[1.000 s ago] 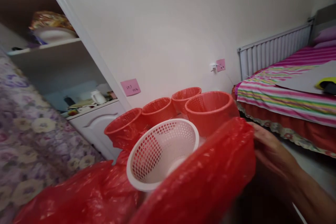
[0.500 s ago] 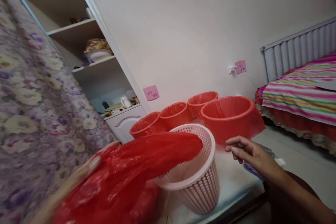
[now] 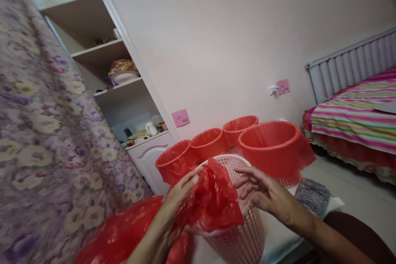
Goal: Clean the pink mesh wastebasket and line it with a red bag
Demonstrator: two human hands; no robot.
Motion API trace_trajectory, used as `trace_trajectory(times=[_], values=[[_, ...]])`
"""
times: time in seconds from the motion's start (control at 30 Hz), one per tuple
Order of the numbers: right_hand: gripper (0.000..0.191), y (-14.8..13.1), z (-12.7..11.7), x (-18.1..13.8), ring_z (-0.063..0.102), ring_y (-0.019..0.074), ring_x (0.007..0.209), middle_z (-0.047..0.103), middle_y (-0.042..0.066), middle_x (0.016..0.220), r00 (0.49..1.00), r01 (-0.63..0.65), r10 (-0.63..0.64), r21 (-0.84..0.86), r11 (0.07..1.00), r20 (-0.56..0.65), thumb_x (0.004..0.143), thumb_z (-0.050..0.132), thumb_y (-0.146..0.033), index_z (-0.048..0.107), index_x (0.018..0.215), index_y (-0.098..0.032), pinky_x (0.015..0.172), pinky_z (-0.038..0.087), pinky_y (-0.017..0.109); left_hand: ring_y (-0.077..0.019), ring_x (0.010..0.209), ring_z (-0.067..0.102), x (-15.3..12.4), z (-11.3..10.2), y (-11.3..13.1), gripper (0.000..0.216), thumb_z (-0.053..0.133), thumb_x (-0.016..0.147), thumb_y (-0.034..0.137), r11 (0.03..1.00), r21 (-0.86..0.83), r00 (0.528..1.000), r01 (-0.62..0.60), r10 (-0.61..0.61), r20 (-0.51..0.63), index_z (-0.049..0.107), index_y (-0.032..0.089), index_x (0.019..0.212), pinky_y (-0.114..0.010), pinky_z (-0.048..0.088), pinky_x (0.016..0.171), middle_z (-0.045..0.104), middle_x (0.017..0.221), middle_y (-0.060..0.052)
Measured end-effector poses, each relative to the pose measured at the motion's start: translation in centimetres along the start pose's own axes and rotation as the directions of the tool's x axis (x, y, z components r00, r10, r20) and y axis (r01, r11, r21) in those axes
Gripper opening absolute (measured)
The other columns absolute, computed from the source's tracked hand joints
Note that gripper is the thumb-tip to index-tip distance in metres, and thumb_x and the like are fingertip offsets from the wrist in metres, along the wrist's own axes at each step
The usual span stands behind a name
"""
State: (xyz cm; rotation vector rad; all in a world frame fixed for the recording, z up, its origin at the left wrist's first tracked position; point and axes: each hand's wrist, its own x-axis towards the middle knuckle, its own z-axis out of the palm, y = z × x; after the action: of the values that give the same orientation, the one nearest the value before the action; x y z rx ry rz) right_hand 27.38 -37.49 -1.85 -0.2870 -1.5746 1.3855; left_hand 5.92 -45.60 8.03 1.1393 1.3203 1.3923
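Observation:
A red plastic bag (image 3: 216,202) lies bunched over the mouth of a pink slotted plastic wastebasket (image 3: 252,235), hiding much of its rim. My left hand (image 3: 181,196) grips the bag from its left side, and a loose part of the red film trails below the forearm. At the right of the opening, my right hand (image 3: 262,192) is held with curved, parted fingers and nothing between them. Its fingertips come close to the bag's edge; whether they touch it is unclear.
Behind stand several baskets lined with red bags, the largest red-lined basket (image 3: 272,148) at right. A grey folded cloth (image 3: 312,196) lies on the table beside it. A floral curtain (image 3: 46,132) and shelves (image 3: 123,82) are at left, a bed (image 3: 355,119) at right.
My left hand has moved right, bringing the bag from a long stretched shape into a bunch over the wastebasket. My right hand has come left toward the opening.

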Motion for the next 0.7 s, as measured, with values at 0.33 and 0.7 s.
trace_trajectory(times=[0.33, 0.7], values=[[0.042, -0.1, 0.9, 0.0, 0.06, 0.0219, 0.098, 0.066, 0.007, 0.112, 0.963, 0.105, -0.043, 0.227, 0.968, -0.265, 0.083, 0.063, -0.034, 0.052, 0.122, -0.025, 0.088, 0.045, 0.036, -0.0182, 0.076, 0.072, 0.2, -0.5, 0.2, 0.049, 0.08, 0.07, 0.028, 0.998, 0.02, 0.99, 0.054, -0.056, 0.127, 0.062, 0.019, 0.115, -0.026, 0.056, 0.068, 0.074, 0.102, -0.007], [0.034, 3.6, -3.3, -3.6, 0.066, 0.0149, 0.086, 0.072, 0.003, 0.107, 0.852, 0.16, 0.221, 0.637, 0.754, -0.475, 0.078, 0.068, -0.018, 0.066, 0.112, -0.022, 0.074, 0.056, 0.023, -0.0241, 0.074, 0.07, -3.2, -7.5, -3.2, 0.043, 0.088, 0.053, 0.033, 0.981, -0.171, 0.977, 0.094, -0.124, -0.173, 0.068, 0.021, 0.089, -0.034, 0.057, 0.069, 0.074, 0.084, -0.002]])
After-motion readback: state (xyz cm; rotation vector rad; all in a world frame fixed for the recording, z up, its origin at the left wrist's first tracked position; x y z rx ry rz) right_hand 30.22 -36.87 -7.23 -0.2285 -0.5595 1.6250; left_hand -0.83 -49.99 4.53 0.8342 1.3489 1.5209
